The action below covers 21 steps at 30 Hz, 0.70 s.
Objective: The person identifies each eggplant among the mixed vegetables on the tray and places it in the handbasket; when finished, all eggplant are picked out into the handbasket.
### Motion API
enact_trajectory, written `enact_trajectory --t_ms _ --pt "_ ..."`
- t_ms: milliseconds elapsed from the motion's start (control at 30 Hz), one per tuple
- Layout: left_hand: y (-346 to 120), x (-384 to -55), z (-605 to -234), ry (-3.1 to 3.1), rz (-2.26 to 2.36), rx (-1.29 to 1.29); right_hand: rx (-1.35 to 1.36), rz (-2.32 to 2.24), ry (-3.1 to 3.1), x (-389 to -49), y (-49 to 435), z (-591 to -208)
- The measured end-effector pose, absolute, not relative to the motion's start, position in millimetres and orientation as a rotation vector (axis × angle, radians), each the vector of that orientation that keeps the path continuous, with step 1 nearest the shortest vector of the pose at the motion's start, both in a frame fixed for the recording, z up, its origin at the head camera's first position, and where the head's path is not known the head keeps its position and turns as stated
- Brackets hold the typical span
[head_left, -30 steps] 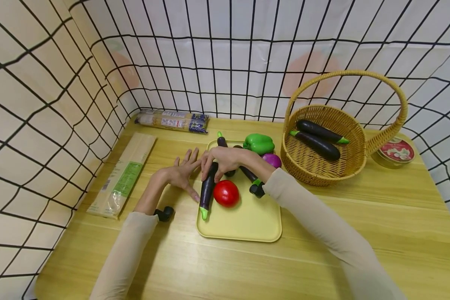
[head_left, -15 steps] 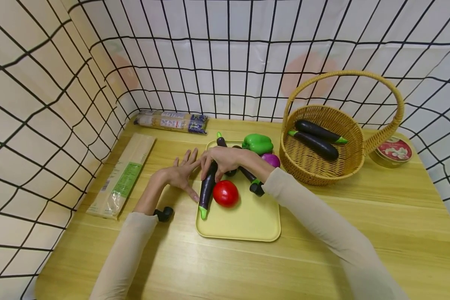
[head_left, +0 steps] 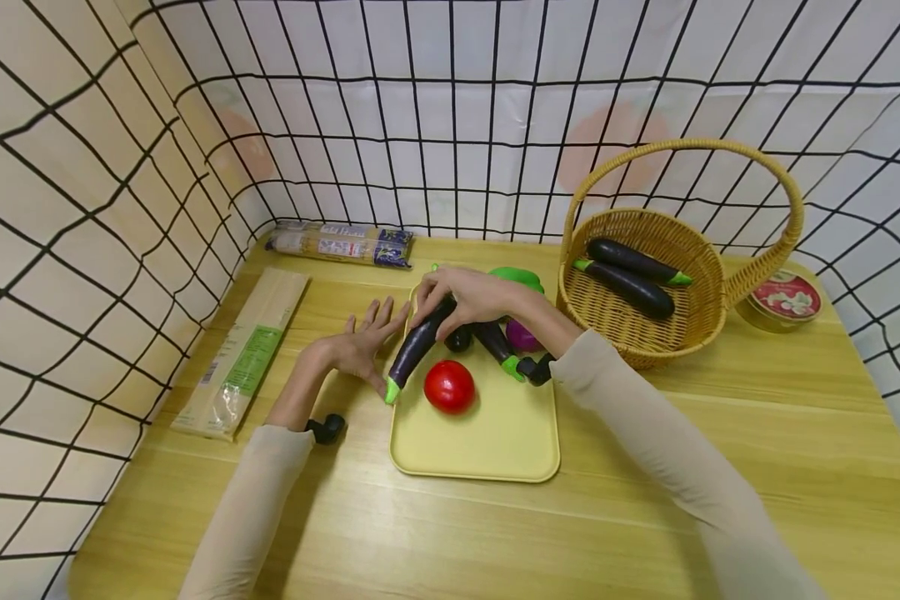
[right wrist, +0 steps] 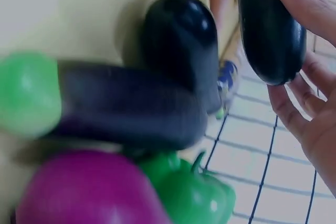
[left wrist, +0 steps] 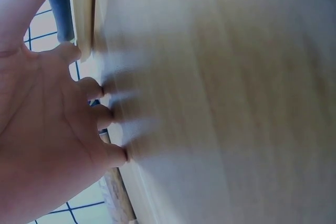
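Gripping a long, glossy dark-purple eggplant (head_left: pixel 418 343) with a bright green stem end, lifted and tilted over the left edge of the yellow tray (head_left: pixel 487 437): right hand (head_left: pixel 471 296), fingers curled round it. Resting flat and spread on the worktop (head_left: pixel 645 500) just left of the tray: left hand (head_left: pixel 363 342). Lying on the tray: red tomato (head_left: pixel 449 387), two more eggplants, green pepper (head_left: pixel 521 275), purple onion (head_left: pixel 521 335); in the wicker basket (head_left: pixel 648 333), two eggplants.

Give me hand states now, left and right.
Left hand: open, fingers spread flat on the table beside the tray.
Right hand: holding an eggplant, lifted at an angle over the tray.
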<state>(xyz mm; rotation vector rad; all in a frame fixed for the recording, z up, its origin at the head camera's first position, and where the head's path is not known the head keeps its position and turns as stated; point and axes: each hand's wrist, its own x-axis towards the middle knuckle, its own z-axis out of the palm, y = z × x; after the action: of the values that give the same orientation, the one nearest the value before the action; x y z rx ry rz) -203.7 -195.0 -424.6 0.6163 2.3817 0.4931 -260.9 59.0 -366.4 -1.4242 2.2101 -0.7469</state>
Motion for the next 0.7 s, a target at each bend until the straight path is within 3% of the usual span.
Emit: enact_trajectory --t_ms 367,700 --pt "-194 -204 -424 2.384 0.493 0.62 -1.189 -0.93 2.467 -263 122 -337" --pt "-194 -203 -424 2.396 0.479 0.627 -0.821 -0.94 2.684 -261 211 -303"
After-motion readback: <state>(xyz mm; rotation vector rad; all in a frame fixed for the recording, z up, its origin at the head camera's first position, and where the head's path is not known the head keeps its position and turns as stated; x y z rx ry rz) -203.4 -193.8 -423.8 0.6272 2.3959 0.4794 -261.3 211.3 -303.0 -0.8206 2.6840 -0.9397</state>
